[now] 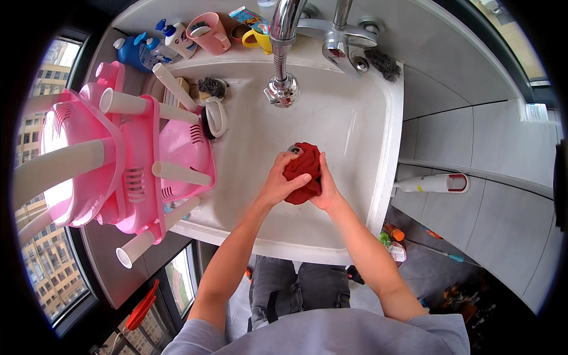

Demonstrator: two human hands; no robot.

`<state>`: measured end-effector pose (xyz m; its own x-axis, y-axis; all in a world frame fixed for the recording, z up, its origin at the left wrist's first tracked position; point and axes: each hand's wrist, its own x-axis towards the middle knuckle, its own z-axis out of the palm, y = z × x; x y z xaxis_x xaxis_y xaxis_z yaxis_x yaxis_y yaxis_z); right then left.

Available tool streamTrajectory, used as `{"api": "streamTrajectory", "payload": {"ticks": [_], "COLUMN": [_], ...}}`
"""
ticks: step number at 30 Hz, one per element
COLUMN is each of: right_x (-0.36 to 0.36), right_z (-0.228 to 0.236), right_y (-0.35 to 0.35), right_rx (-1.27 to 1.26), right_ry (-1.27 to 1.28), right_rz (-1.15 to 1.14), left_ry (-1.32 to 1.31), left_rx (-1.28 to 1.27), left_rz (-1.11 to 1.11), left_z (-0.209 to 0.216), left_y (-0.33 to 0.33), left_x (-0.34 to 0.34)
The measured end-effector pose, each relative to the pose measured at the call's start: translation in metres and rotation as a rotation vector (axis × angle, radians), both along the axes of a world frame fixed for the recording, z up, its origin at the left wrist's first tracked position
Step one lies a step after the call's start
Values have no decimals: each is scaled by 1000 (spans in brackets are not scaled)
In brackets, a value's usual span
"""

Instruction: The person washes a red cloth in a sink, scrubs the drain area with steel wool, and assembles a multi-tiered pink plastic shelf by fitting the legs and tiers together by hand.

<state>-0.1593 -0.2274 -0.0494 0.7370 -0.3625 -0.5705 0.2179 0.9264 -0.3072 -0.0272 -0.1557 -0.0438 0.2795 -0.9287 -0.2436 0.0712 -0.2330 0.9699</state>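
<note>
While a big white sink (346, 118) fills the middle, a pink rack (135, 177) with fat white tubes stands at its left side, partly over the edge. Next in size comes the shiny tap (286, 53), which hangs over the back of the sink. The left hand (280, 181) and right hand (326, 190) meet low in the middle. Their grip is narrow, and it holds a red cloth (304, 170) bunched up between them. The cloth is in the sink space, but I cannot tell if it touches the bottom.

It looks soft and floppy, so it should squash easily and not break. It is likely light, though water would make it heavier and a bit slippery; I cannot tell how wet it is. The best place to take hold seems to be the two sides, with thumbs near the top and fingers around it.

Smaller still, a pink cup (207, 42) and a yellow cup (264, 42) sit on the back ledge. Smallest is the round metal drain (294, 149), just peeking out by the cloth.
</note>
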Motion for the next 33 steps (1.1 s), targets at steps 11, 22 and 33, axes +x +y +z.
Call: {"api": "streamTrajectory", "payload": {"ticks": [11,22,33], "right_x": [72,74,25], "right_z": [29,-7,62], "right_y": [-23,1,16], "right_rx": [-439,-518,-766], "right_ry": [709,823,773], "right_rz": [-466,-396,-227], "left_ry": [-357,-505,-152], "left_rx": [168,-16,237], "left_rz": [222,93,-192], "left_z": [-17,-37,-29], "left_y": [-50,-28,6], "left_x": [-1,23,42]}}
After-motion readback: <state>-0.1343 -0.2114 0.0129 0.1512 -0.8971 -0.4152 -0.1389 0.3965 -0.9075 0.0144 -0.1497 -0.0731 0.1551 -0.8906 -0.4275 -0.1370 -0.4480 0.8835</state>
